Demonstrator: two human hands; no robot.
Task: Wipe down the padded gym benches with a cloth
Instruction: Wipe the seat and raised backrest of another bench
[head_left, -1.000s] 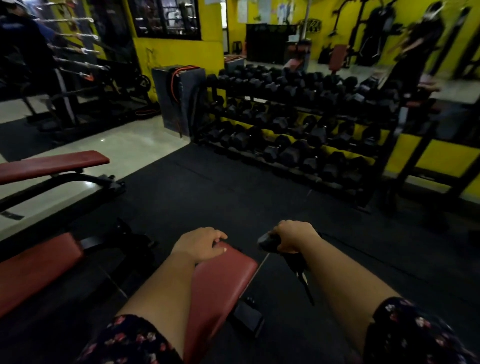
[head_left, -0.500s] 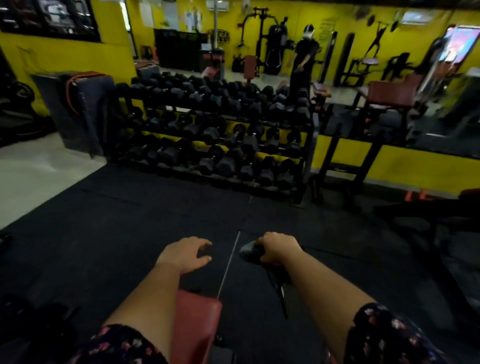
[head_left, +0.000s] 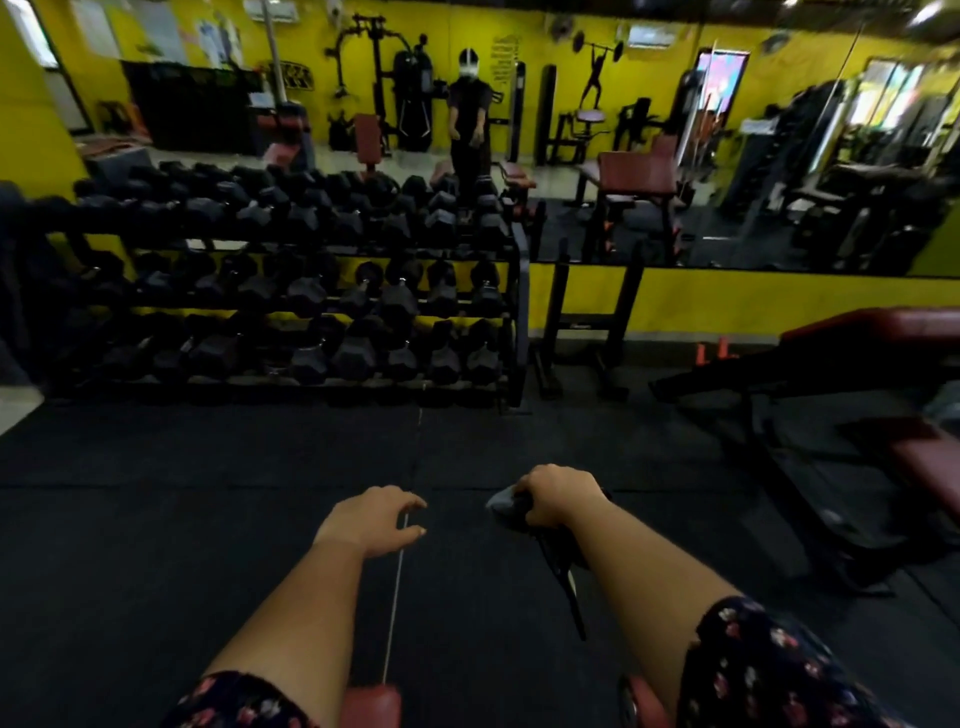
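My right hand (head_left: 558, 493) is closed around a dark cloth (head_left: 511, 505), part of which hangs down below the wrist. My left hand (head_left: 376, 519) hovers over the black floor mat, fingers loosely spread and holding nothing. Only a small tip of the red padded bench (head_left: 371, 706) I was at shows at the bottom edge, between my forearms. A second red padded bench (head_left: 878, 325) on a black frame stands at the right, with a lower red pad (head_left: 930, 462) in front of it. Both hands are well apart from that bench.
A three-tier rack of black dumbbells (head_left: 311, 291) runs across the left and middle, beyond the black rubber floor (head_left: 208, 519). A black stand (head_left: 587, 322) sits beside it against a low yellow wall. Farther back a person (head_left: 470, 119) in dark clothes stands among machines and red benches.
The view has swung to the right. The red bench under my left hand has slid down to the bottom edge, and my left hand has come off it. My right hand still grips the cloth.
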